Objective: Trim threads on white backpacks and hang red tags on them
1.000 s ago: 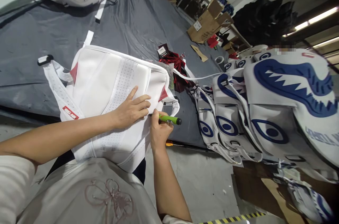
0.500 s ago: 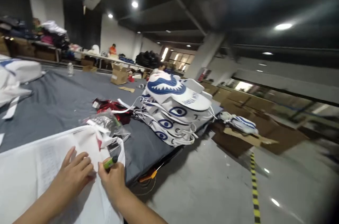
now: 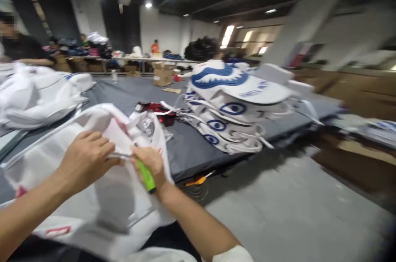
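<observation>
Working a seam on the white bag, lifted off the grey counter near its front edge. Left hand is closed on a fold of fabric by the top edge, pinching it taut. Right hand is wrapped around a green tool, tip tucked in against the pinched spot, butt pointing down; blur hides the tip. Looks like the trimming or picking step. Next move likely needs the fabric kept tight and the tip steady. Stack of shark-print bags sits well apart to the right.
</observation>
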`<state>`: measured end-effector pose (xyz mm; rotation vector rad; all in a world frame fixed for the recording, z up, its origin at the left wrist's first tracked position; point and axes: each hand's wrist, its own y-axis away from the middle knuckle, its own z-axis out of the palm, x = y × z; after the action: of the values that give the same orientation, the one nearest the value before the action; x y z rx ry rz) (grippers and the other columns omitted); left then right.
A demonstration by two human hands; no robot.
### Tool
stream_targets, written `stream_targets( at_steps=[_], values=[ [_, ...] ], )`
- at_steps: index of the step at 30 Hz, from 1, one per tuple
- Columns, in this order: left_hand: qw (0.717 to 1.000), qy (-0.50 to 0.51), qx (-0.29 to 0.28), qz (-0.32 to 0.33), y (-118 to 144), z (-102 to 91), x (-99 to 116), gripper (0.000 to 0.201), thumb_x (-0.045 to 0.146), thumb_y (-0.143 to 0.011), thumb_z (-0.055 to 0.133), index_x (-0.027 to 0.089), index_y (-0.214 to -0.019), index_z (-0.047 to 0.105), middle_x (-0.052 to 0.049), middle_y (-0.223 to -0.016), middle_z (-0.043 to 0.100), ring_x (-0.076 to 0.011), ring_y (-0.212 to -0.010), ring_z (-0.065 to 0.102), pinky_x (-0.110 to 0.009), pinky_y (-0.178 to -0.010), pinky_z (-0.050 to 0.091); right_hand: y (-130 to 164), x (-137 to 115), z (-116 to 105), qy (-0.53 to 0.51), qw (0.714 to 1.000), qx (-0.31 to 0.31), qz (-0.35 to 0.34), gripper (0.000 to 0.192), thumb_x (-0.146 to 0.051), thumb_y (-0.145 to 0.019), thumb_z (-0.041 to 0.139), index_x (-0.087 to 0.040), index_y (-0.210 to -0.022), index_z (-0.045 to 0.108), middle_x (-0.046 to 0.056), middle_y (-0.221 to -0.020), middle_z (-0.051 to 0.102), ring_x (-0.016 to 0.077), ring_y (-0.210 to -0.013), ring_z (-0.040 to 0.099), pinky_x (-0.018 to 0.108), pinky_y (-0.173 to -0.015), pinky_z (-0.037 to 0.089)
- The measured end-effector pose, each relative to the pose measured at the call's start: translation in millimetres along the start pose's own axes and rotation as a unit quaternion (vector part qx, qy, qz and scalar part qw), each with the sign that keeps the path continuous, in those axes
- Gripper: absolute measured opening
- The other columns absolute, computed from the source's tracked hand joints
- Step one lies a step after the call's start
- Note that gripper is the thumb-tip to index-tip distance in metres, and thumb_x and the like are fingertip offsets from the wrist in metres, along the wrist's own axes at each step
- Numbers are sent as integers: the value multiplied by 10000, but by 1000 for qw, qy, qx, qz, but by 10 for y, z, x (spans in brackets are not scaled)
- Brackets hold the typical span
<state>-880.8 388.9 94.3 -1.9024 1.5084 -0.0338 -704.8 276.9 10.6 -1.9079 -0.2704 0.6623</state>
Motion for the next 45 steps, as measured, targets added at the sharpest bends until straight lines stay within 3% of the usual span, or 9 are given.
stream_targets(
  at_steps=[4,11,16,22,26,28,33,40,45],
  values=[
    [987,30,-51,-146,60,-373,346,429,582,-864,642,193,-689,596,-34,-639,641,-224,-690,616,-343,-660,373,-290,7,-215,-49,990,-76,-109,395,-195,-929,623,-244,-1320,610,65,-1039,740,181,-943,684,337,-861,523],
    [922,227,-228,-216,371,458,509,238,395,-937,615,165,-896,664,-62,-932,741,-221,-901,680,-305,-761,447,308,390,185,-73,986,-120,-91,358,-165,-939,562,-240,-1281,635,68,-1010,735,196,-934,682,361,-841,564],
    [917,235,-281,-160,401,371,423,153,222,-836,706,181,-978,668,-54,-956,735,-230,-902,682,-316,-781,470,357,421,313,-51,983,-147,-102,345,-160,-932,584,-236,-1265,631,64,-1042,739,188,-968,679,355,-876,544],
    [938,178,-102,-281,480,119,182,247,237,-960,541,183,-1194,601,-95,-1214,672,-216,-1135,601,-341,-951,460,281,260,348,-55,984,-151,-77,248,-145,-909,607,-204,-1148,635,33,-869,718,169,-800,654,326,-746,489],
    [949,137,-195,-207,268,412,32,961,347,-734,805,205,-1530,287,-173,-1522,437,-335,-1368,425,-467,-1077,356,360,133,389,-89,982,-150,-70,304,-99,-904,580,-205,-1187,608,49,-906,711,176,-812,643,332,-750,490],
    [944,124,-242,-185,147,642,-9,1101,430,-671,833,214,-1559,219,-188,-1516,434,-360,-1318,466,-474,-1042,360,451,72,382,-95,982,-149,-73,292,-83,-894,580,-198,-1162,603,50,-861,688,180,-775,621,337,-727,484],
    [950,143,-256,-111,17,997,9,1151,477,-716,774,129,-1579,97,-185,-1455,501,-305,-1280,492,-414,-1042,342,587,110,326,-39,983,-161,-77,238,-77,-890,590,-174,-1108,600,28,-745,621,170,-683,564,320,-657,467],
    [976,29,-205,-66,143,741,312,979,372,-799,703,178,-1592,162,-246,-1584,303,-379,-1460,285,-601,-1141,212,538,280,292,-88,978,-179,-55,283,-76,-892,594,-191,-1150,615,43,-863,707,162,-723,648,293,-697,525],
    [979,-8,-180,-98,120,889,335,592,156,-975,315,214,-1563,310,-187,-1293,581,-261,-1049,613,-424,-876,454,554,369,326,-69,974,-205,-65,217,-176,-922,594,-165,-1135,634,72,-857,705,188,-720,669,314,-708,523]
  ],
)
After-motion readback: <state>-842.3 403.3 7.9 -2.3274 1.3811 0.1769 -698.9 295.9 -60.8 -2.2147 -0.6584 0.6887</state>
